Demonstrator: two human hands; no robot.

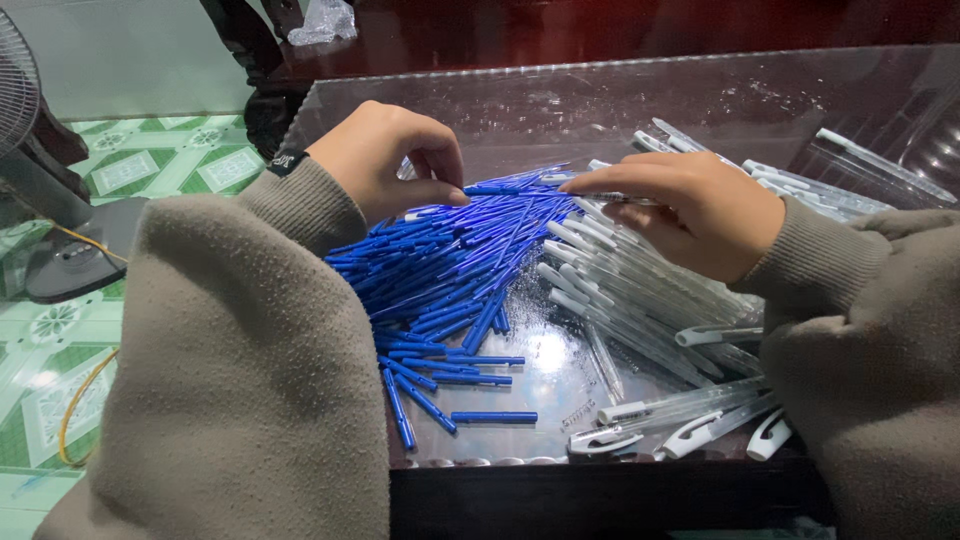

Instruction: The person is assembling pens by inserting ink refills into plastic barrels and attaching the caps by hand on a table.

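While both forearms are rested over the near edge of the glass-topped table (700, 100), the two hands are kept a little apart above a spread of pen parts. The left hand (395, 160) is curled, its thumb and fingertips pinched together on the end of a blue refill (495, 189) at the top of the blue refill heap (440, 270). The right hand (690, 210) is laid palm down, and a clear pen barrel (615, 198) is pinched between its thumb and forefinger, pointing toward the left hand. Whether the refill tip and the barrel touch cannot be told. Beneath and beside the right hand, a pile of clear barrels with white clips (640, 300) is fanned out, touching the blue heap along its right side. More white-clipped barrels (680, 430) are scattered near the front edge. A fan base (75, 250) with a yellow cord (80, 400) is seen on the green tiled floor (160, 160) at the left.
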